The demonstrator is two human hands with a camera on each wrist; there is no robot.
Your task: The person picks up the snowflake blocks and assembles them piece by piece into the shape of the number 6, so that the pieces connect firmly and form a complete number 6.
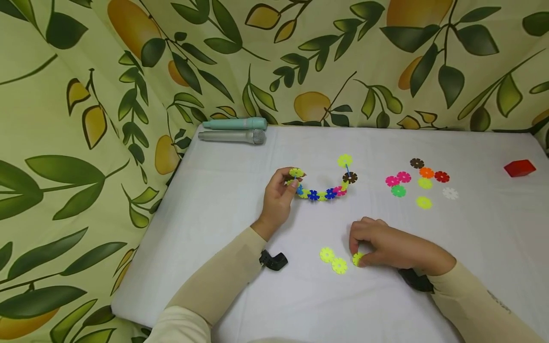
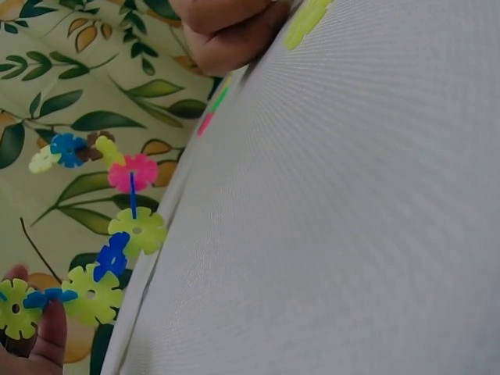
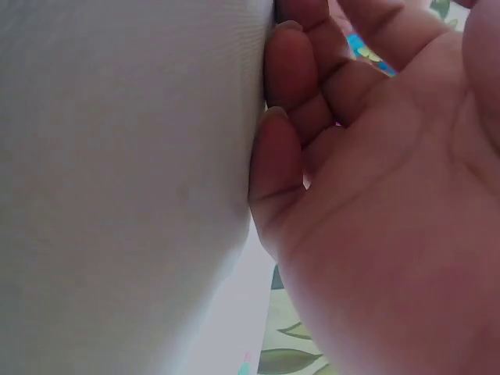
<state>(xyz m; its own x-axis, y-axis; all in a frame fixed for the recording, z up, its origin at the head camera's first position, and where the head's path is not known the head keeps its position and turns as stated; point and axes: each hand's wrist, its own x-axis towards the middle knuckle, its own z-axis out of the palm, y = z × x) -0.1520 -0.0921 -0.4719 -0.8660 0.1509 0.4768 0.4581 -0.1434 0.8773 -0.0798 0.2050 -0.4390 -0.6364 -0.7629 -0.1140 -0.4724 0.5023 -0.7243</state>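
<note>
My left hand grips one end of a curved chain of notched plastic discs, held up off the table. Yellow, blue, pink and brown discs are slotted together in it, and its far end curls up to a yellow disc. Low over the front of the table, my right hand pinches a loose yellow disc between thumb and fingers. Two more yellow discs lie just left of it. In the right wrist view, the palm and curled fingers hide the pinched disc.
Loose discs in several colours, among them an orange disc, lie to the right. Beyond them is a red block. A teal microphone and a silver microphone lie at the back left. Patterned cloth hangs behind the white table.
</note>
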